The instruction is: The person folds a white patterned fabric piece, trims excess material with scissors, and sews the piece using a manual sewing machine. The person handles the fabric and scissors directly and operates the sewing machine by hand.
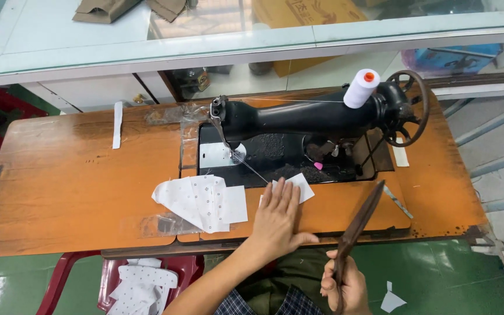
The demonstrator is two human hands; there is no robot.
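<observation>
pressing our flat, open left hand [277, 220] on white fabric [298, 186] at frame centre, our right hand [345, 286] grips dark scissors [360, 224] lower right.

A worn orange-brown wooden sewing table [71, 186] carries a black sewing machine [316, 119] set into its top, with a white thread spool [361, 88] standing on the machine's arm. In front of the needle lies a folded piece of white dotted fabric [202, 201], and just beside it a smaller white piece [301, 186] sits under the flat left hand [278, 219]. A white strip [117, 124] lies near the table's far left edge, and another pale strip [400, 155] lies by the handwheel. A patch of clear tape [156, 224] sticks to the front edge. Below, on the green floor [433, 274], lies a white scrap [392, 301].
</observation>
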